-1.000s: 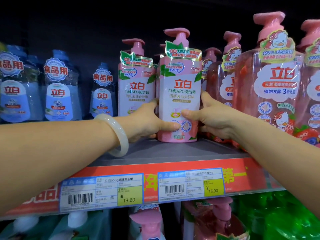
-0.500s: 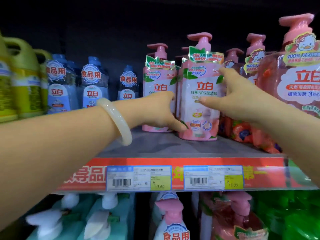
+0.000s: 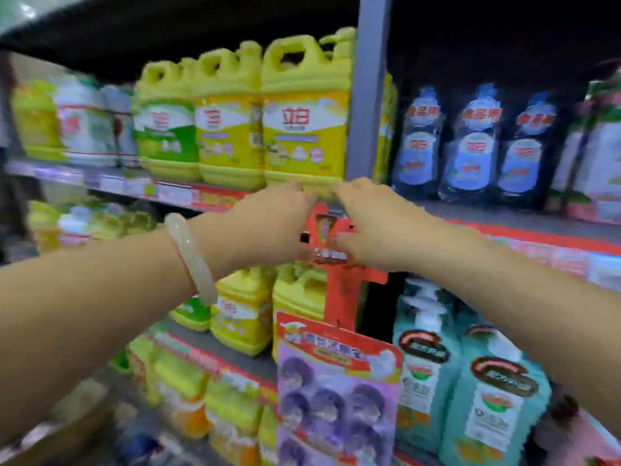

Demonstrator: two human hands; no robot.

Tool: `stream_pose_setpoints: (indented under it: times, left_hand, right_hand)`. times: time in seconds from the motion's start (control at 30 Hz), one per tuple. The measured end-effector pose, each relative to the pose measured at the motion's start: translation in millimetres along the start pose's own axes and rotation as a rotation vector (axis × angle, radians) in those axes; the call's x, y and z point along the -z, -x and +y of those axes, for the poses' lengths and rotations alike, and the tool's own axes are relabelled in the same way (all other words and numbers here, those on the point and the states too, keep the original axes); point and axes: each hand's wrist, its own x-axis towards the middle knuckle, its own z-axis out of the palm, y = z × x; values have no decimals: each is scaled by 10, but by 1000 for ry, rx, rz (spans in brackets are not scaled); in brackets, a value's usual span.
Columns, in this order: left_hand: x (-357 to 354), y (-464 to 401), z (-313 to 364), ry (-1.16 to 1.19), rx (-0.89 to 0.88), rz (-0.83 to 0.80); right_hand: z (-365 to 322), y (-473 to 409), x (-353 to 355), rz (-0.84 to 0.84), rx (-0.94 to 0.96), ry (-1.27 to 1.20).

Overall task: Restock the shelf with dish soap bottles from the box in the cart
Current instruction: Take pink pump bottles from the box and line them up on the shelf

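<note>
Both hands are raised side by side in front of the grey shelf upright (image 3: 368, 95), and neither holds anything. The left hand (image 3: 265, 227), with a pale jade bangle (image 3: 191, 257) on its wrist, has loose fingers; the right hand (image 3: 373, 223) is likewise relaxed, its fingers spread forward. Between them hangs a red display strip (image 3: 339, 290) fixed to the upright; motion blur hides whether the fingers touch it.

The pink dish soap bottles (image 3: 601, 149) stand on the shelf far right of the upright, at the frame's edge, well apart from the right hand. Blue refill pouches (image 3: 470, 142) sit between them and the upright. Just left of the upright stand yellow detergent jugs (image 3: 302, 109), directly above the left hand. Teal pump bottles (image 3: 470, 381) fill the lower shelf right of the upright.
</note>
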Motion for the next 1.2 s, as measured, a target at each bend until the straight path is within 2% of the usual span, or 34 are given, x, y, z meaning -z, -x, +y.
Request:
stream_pose_setpoints:
  times: [0.17,0.33,0.57,0.73,0.9,1.07,1.2]
  left_hand:
    - [-487,1219,-1191,-56,298,-206]
    - [-884,2418,-1992,8,620,-413]
    - [-1393,3511,-2813,49,912,-478]
    - [-1802,3808,-3526,55,982,-548]
    - [-2169,3713,-4439,33,988,-599]
    - [-2532,3588,-5271,16,992,-643]
    - [-2958,3676,-5716,64,990,-731]
  right_hand:
    - [-1443,-352,-865,-130,188,-89]
    - [-2774,-505,-1719,-314,339,-143]
    - [-4072,-702,-2623,-487,515,-194]
    - [-4646,-1017,-3239,-606,572,-199]
    - [-5165,-1756,-3758,-664,592,-187]
    - [-5610,-2524,-4235,-683,540,-236]
    - [-5827,-2844,-4747,-799,498,-234]
